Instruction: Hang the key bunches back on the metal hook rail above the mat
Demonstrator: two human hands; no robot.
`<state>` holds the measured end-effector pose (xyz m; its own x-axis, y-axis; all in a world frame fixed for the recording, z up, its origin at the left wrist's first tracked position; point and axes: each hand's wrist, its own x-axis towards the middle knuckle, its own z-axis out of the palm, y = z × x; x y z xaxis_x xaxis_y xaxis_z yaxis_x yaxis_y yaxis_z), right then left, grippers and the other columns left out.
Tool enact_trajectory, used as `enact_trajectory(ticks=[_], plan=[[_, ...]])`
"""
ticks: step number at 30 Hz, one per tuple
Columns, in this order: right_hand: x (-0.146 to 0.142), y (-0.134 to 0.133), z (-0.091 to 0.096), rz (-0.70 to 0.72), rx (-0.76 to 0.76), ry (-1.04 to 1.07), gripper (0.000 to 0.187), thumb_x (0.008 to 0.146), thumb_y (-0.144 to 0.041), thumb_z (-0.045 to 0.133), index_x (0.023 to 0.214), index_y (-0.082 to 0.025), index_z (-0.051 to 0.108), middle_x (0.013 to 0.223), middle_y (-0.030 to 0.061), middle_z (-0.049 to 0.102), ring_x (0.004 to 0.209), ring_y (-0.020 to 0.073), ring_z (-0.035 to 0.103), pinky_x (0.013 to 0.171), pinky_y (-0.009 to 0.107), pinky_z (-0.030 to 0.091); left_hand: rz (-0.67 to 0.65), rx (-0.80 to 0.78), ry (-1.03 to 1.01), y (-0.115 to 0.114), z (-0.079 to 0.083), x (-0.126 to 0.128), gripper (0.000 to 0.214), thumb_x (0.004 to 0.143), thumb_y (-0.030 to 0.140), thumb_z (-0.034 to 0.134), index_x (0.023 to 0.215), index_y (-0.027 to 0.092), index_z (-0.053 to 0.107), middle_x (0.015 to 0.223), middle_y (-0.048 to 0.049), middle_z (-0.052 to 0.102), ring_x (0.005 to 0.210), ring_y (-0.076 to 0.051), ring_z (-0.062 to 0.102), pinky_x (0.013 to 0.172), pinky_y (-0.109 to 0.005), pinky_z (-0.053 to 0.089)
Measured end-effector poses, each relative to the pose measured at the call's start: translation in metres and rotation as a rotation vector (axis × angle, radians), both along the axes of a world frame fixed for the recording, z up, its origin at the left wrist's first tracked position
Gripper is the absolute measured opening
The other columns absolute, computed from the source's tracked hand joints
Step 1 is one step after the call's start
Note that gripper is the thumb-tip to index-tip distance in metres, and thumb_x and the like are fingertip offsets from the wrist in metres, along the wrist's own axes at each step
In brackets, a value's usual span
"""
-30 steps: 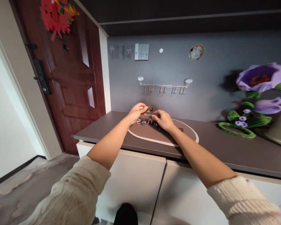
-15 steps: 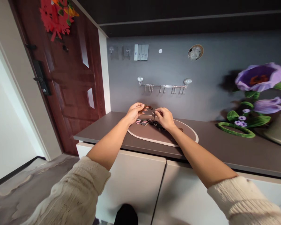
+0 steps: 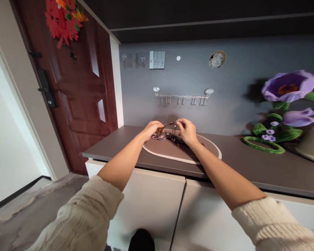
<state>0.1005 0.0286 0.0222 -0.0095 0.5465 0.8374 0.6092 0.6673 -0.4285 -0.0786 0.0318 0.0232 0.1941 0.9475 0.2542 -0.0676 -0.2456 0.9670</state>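
Both my hands are raised a little above an oval brown tray (image 3: 204, 151) on the cabinet top. My left hand (image 3: 152, 129) is closed in a pinch on the brown tag end of a bunch of keys (image 3: 170, 124). My right hand (image 3: 186, 130) is closed in a pinch on the metal ring end of the same bunch. The bunch stretches between the two hands. More keys (image 3: 172, 138) and a pink-and-white item (image 3: 157, 137) lie in the tray under my hands.
A chrome hook rail (image 3: 181, 96) is fixed to the grey wall above the tray, with two single hooks (image 3: 124, 56) and a switch panel (image 3: 157, 59) higher up. A purple artificial flower (image 3: 285, 104) stands to the right. A dark red door (image 3: 75, 80) is on the left.
My hands have lifted the bunch of keys slightly off the tray and drawn a little apart, so it now stretches between them.
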Motion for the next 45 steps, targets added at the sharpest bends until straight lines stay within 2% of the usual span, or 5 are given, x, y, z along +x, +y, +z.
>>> enact_trajectory(ticks=[9, 22, 30, 35, 45], plan=[[-0.003, -0.004, 0.001, 0.054, -0.047, -0.010, 0.019, 0.077, -0.029, 0.048, 0.081, -0.018, 0.064, 0.080, 0.0050, 0.063, 0.070, 0.0149, 0.055, 0.071, 0.029, 0.043, 0.044, 0.220, 0.100, 0.000, -0.002, 0.003, 0.017, 0.064, 0.027, 0.063, 0.078, 0.015, 0.063, 0.081, -0.0031, 0.064, 0.070, -0.011, 0.053, 0.071, -0.026, 0.040], [-0.009, -0.010, 0.003, 0.141, -0.075, -0.104, 0.021, 0.075, -0.031, 0.054, 0.083, -0.020, 0.070, 0.078, 0.0048, 0.065, 0.075, 0.0157, 0.058, 0.072, 0.030, 0.044, -0.068, 0.330, 0.145, -0.008, -0.001, 0.007, 0.025, 0.063, 0.036, 0.068, 0.072, 0.013, 0.063, 0.067, -0.0021, 0.061, 0.061, -0.009, 0.052, 0.065, -0.025, 0.042], [-0.013, -0.007, 0.002, 0.362, -0.342, 0.205, 0.035, 0.070, -0.034, 0.059, 0.100, -0.017, 0.059, 0.077, 0.0021, 0.062, 0.060, 0.0113, 0.055, 0.061, 0.028, 0.046, -0.056, 0.302, 0.069, 0.000, -0.005, 0.006, 0.022, 0.065, 0.034, 0.066, 0.071, 0.014, 0.058, 0.062, 0.0017, 0.055, 0.054, -0.006, 0.046, 0.059, -0.022, 0.038], [-0.015, -0.007, 0.002, 0.426, -0.408, 0.244, 0.026, 0.067, -0.040, 0.062, 0.075, -0.016, 0.058, 0.056, -0.0023, 0.053, 0.052, 0.0091, 0.048, 0.056, 0.025, 0.043, -0.015, 0.284, -0.026, 0.001, -0.004, 0.007, 0.023, 0.064, 0.034, 0.066, 0.071, 0.014, 0.055, 0.065, 0.0030, 0.053, 0.057, -0.006, 0.045, 0.060, -0.021, 0.037], [-0.015, -0.006, 0.000, 0.382, -0.424, 0.292, 0.036, 0.059, -0.049, 0.066, 0.070, -0.016, 0.058, 0.060, -0.0008, 0.056, 0.052, 0.0085, 0.047, 0.053, 0.025, 0.042, -0.017, 0.308, 0.007, 0.004, -0.008, 0.009, 0.023, 0.064, 0.035, 0.065, 0.069, 0.015, 0.056, 0.064, 0.0021, 0.054, 0.057, -0.006, 0.045, 0.060, -0.022, 0.036]])
